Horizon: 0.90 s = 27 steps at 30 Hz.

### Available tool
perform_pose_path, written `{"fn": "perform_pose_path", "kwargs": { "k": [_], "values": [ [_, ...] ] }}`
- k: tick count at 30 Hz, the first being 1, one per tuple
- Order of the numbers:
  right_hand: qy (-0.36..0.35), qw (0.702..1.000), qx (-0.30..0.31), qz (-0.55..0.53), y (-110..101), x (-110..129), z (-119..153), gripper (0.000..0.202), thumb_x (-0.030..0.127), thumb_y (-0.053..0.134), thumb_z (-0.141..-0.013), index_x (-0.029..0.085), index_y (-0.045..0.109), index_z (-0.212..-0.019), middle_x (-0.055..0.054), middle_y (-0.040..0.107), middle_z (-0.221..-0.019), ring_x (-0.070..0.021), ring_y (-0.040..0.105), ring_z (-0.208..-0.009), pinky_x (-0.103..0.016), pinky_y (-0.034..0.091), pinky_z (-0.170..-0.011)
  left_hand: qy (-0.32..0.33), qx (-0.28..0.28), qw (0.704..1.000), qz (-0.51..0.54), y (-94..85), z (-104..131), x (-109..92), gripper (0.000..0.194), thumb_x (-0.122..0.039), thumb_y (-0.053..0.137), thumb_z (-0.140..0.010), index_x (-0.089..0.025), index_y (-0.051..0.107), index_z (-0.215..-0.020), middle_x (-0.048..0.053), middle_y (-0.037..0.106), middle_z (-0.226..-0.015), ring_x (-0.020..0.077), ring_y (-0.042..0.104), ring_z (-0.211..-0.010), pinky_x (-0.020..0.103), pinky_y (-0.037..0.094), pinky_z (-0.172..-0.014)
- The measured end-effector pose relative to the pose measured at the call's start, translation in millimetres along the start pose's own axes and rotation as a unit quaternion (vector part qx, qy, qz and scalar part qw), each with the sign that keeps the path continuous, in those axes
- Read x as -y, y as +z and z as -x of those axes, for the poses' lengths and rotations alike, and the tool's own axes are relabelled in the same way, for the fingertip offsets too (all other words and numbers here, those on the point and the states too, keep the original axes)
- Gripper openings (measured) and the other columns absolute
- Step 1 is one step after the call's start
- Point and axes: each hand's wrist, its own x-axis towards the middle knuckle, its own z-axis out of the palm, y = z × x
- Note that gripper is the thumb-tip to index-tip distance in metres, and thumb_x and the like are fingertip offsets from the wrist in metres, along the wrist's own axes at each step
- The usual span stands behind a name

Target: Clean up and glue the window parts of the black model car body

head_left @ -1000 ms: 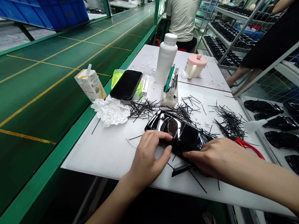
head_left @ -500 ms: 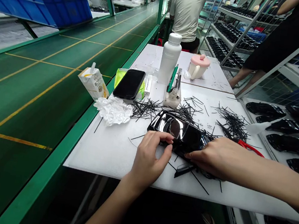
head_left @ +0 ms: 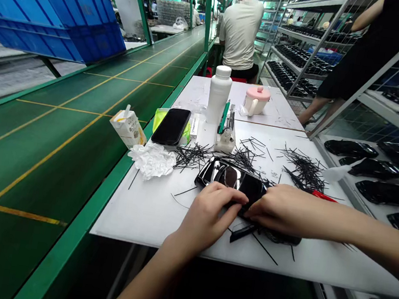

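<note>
A glossy black model car body (head_left: 215, 170) lies on the white tabletop (head_left: 130, 219) in front of me, partly covered by my hands. My left hand (head_left: 207, 212) is at its near side, thumb and forefinger brought close together by the edge; anything pinched there is too small to make out. Bent over the right part of the body, my right hand (head_left: 280, 208) is closed, its fingertips gripping the near edge beside my left fingertips. Just below lies a short black plastic piece (head_left: 242, 233). Thin black strips (head_left: 193, 156) are heaped behind the body.
Behind the strips stand a phone (head_left: 171, 126), white bottle (head_left: 220, 93), clear holder (head_left: 225, 140) and lidded cup (head_left: 257, 100). Crumpled tissue (head_left: 152, 161) and a drink carton (head_left: 128, 127) sit left, beside the green conveyor (head_left: 87, 129). Red-handled pliers (head_left: 322, 195) and a rack of car bodies (head_left: 378, 167) are right.
My left hand has moved right along the near edge, closer to my right hand, and its thumb and forefinger have drawn together. The camera view has tilted up slightly.
</note>
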Motion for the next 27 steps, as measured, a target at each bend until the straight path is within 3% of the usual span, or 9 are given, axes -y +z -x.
{"fn": "perform_pose_path", "kwargs": {
  "k": [2,4,7,11,16,20,22,25,27],
  "values": [
    [0.028,0.981,0.067,-0.178,-8.1,-9.2,1.6,0.027,0.021,0.054,-0.090,0.024,0.077,-0.104,0.001,0.071,-0.066,-0.0137,0.063,-0.056,-0.023,0.042,-0.055,-0.036,0.073,0.996,0.020,-4.9,-7.9,-4.2,0.013,-0.013,0.059,-0.091,-0.019,0.067,-0.099,0.001,0.072,-0.092,0.0143,0.061,-0.082,0.025,0.048,-0.076],
    [0.070,0.930,0.137,-0.333,-13.0,-21.0,3.7,0.029,0.026,0.053,-0.091,0.019,0.075,-0.108,0.004,0.056,-0.047,-0.0092,0.048,-0.041,-0.019,0.034,-0.044,-0.083,0.135,0.986,0.047,-9.4,-15.1,-7.1,0.014,-0.013,0.060,-0.090,-0.020,0.067,-0.100,-0.001,0.072,-0.091,0.0114,0.058,-0.071,0.023,0.046,-0.069],
    [0.087,0.866,0.147,-0.469,-12.2,-37.7,6.8,0.028,0.030,0.058,-0.090,0.014,0.074,-0.107,0.009,0.039,-0.037,-0.0051,0.031,-0.033,-0.017,0.020,-0.037,-0.126,0.186,0.971,0.082,-13.2,-22.4,-9.5,0.015,-0.014,0.060,-0.088,-0.021,0.067,-0.100,-0.003,0.069,-0.082,0.0090,0.052,-0.060,0.021,0.042,-0.062],
    [0.090,0.816,0.107,-0.561,-3.9,-50.3,9.4,0.027,0.032,0.065,-0.087,0.012,0.075,-0.102,0.010,0.037,-0.034,-0.0033,0.025,-0.030,-0.016,0.015,-0.035,-0.143,0.181,0.968,0.103,-11.0,-25.7,-10.8,0.011,-0.017,0.063,-0.087,-0.020,0.066,-0.097,-0.006,0.058,-0.065,0.0080,0.046,-0.054,0.020,0.038,-0.057],
    [0.082,0.793,0.092,-0.597,1.8,-50.9,8.0,0.025,0.030,0.064,-0.087,0.012,0.076,-0.100,0.010,0.036,-0.032,-0.0034,0.024,-0.029,-0.017,0.014,-0.035,-0.151,0.148,0.972,0.106,-5.1,-26.3,-9.2,0.006,-0.021,0.064,-0.086,-0.020,0.059,-0.084,-0.006,0.056,-0.066,0.0078,0.046,-0.054,0.020,0.035,-0.054],
    [0.094,0.798,0.055,-0.593,-1.8,-39.7,9.7,0.026,0.028,0.059,-0.089,0.011,0.074,-0.101,0.012,0.033,-0.034,-0.0042,0.019,-0.033,-0.019,0.015,-0.039,-0.152,0.141,0.973,0.104,-5.6,-28.7,-10.2,0.016,-0.021,0.061,-0.086,-0.021,0.049,-0.075,-0.002,0.065,-0.077,0.0095,0.050,-0.059,0.021,0.036,-0.055],
    [0.104,0.829,0.023,-0.550,-7.0,-34.8,18.3,0.032,0.035,0.056,-0.091,0.011,0.073,-0.106,0.011,0.035,-0.036,-0.0058,0.023,-0.035,-0.020,0.018,-0.042,-0.144,0.152,0.974,0.091,-9.0,-33.6,-12.6,0.019,-0.018,0.059,-0.085,-0.021,0.044,-0.072,-0.001,0.068,-0.080,0.0111,0.054,-0.063,0.021,0.038,-0.057],
    [0.162,0.913,-0.105,-0.359,-10.4,-39.4,46.4,0.037,0.044,0.049,-0.096,0.016,0.069,-0.113,0.004,0.052,-0.051,-0.0102,0.042,-0.046,-0.022,0.028,-0.049,-0.129,0.196,0.971,0.038,-16.9,-47.7,-16.9,0.019,-0.012,0.055,-0.081,-0.022,0.042,-0.070,-0.002,0.069,-0.080,0.0130,0.058,-0.067,0.022,0.040,-0.062],
    [0.220,0.943,-0.188,-0.163,-1.5,-51.7,71.4,0.032,0.042,0.045,-0.098,0.021,0.067,-0.107,0.001,0.061,-0.065,-0.0135,0.054,-0.056,-0.023,0.033,-0.053,-0.125,0.241,0.963,-0.001,-21.8,-59.6,-18.5,0.019,-0.010,0.054,-0.078,-0.022,0.042,-0.069,-0.002,0.068,-0.077,0.0143,0.059,-0.068,0.023,0.041,-0.062]
  ]
}}
